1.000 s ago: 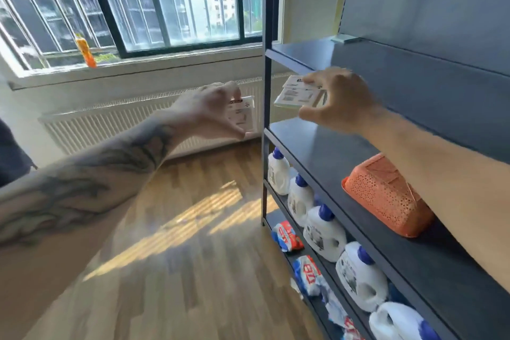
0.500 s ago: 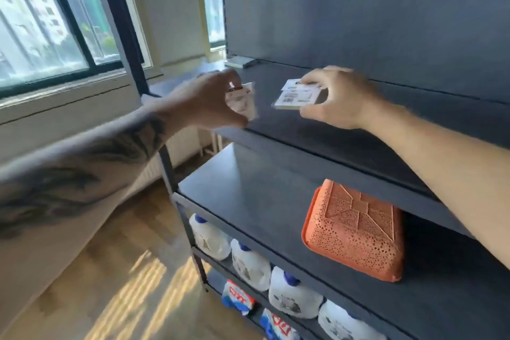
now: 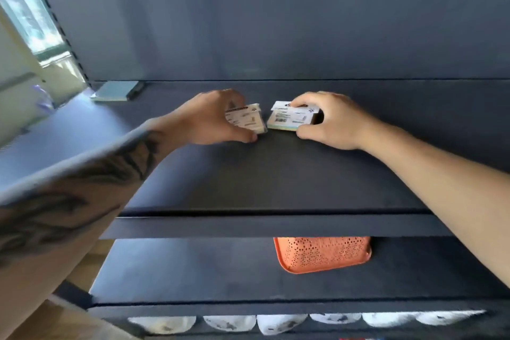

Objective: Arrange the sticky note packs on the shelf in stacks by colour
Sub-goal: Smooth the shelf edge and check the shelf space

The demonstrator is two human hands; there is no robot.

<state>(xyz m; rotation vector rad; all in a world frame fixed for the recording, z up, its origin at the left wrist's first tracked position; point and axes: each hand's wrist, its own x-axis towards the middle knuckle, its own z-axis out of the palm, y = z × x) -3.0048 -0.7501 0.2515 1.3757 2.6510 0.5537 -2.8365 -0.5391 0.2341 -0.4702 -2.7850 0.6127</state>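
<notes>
Both hands are over the dark blue shelf board [image 3: 276, 174], each with a sticky note pack. My left hand [image 3: 212, 119] grips a pack with a white printed label [image 3: 247, 120], tilted, its lower edge at the shelf surface. My right hand [image 3: 328, 121] holds a second labelled pack [image 3: 289, 117] by its far and near edges; a pale green-blue paper edge shows along its front. The two packs lie side by side, a small gap between them. A pale teal pack [image 3: 116, 91] lies flat at the shelf's far left corner.
The shelf's dark back wall [image 3: 276, 22] rises just behind the packs. On the shelf below lies an overturned orange perforated basket [image 3: 323, 254]. White detergent bottles [image 3: 276, 323] line the lowest visible shelf. A window [image 3: 24, 8] is at the left.
My view swung from the window side to face the shelf. Both hands carried their packs forward and down, from in front of the shelf onto its upper board.
</notes>
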